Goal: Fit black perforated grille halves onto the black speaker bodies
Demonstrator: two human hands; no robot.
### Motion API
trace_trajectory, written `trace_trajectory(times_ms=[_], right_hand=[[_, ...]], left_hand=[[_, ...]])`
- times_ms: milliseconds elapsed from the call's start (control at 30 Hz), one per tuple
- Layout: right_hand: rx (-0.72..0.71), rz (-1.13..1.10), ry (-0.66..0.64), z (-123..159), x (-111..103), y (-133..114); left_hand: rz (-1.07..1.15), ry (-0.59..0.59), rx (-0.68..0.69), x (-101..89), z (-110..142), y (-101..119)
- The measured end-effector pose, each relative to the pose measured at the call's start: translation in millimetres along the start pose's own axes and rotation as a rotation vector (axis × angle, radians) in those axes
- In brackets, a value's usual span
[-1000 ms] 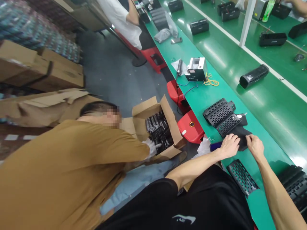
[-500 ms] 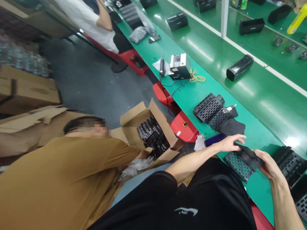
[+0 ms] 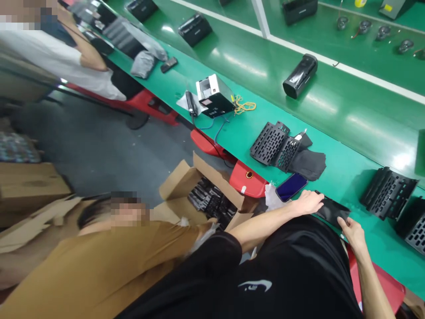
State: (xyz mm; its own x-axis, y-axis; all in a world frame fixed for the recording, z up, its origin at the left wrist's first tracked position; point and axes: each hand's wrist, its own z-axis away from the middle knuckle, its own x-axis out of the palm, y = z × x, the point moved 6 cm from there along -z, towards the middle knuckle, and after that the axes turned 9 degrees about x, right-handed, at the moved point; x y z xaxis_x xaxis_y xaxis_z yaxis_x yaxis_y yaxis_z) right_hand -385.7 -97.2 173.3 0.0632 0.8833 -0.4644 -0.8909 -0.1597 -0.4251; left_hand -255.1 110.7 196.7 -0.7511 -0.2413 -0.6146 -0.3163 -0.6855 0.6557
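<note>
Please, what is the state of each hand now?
Left hand: fingers bent on one end of the black sheet; grip unclear.
Right hand: fingertips at its other end; cannot tell if pinching.

1. Two people (image 3: 109,266), left half.
2. One open carton (image 3: 229,186), lower middle.
3. One blue-screened phone (image 3: 291,186), right of centre.
4. One yellow wire bundle (image 3: 245,105), upper middle.
5. Four whole round parts (image 3: 383,32), upper right.

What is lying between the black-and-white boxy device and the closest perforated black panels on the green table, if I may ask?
Yellow wire lies there beside the device, before the panels, in the head view.
</note>
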Motion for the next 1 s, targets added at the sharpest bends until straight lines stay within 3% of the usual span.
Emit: trace_trajectory(times_ms=[133,233,367,467,533,667,733,833,1000], right_hand=[[-0.022,0.125,0.170,-4,-19,1],[-0.082,0.106,0.262,-7,-21,-11],[-0.156,0.003,0.196,-10,-12,-27],[-0.130,-0.135,0.058,-2,-9,-31],[-0.099,-0.247,-0.056,11,-9,-34],[-0.076,-0.451,-0.156,43,-19,-50],[-0.053,-0.586,-0.173,58,-27,-61],[-0.015,-0.735,-0.211,78,-39,-74],[-0.005,-0.727,-0.167,99,-58,-83]], left_hand=[[-0.112,0.060,-0.057,-5.8,9,2],[-0.138,0.120,-0.032,-11.8,8,3],[-0.033,0.126,-0.011,-18.7,-4,-2],[0.045,0.130,0.024,-31.8,-6,-7],[0.178,0.129,0.036,-41.5,-1,-10],[0.900,0.061,-0.008,-51.6,18,-6],[1.146,0.066,-0.003,-60.0,26,5],[1.255,0.128,0.053,-78.1,34,24],[1.304,0.161,0.157,-99.7,44,52]])
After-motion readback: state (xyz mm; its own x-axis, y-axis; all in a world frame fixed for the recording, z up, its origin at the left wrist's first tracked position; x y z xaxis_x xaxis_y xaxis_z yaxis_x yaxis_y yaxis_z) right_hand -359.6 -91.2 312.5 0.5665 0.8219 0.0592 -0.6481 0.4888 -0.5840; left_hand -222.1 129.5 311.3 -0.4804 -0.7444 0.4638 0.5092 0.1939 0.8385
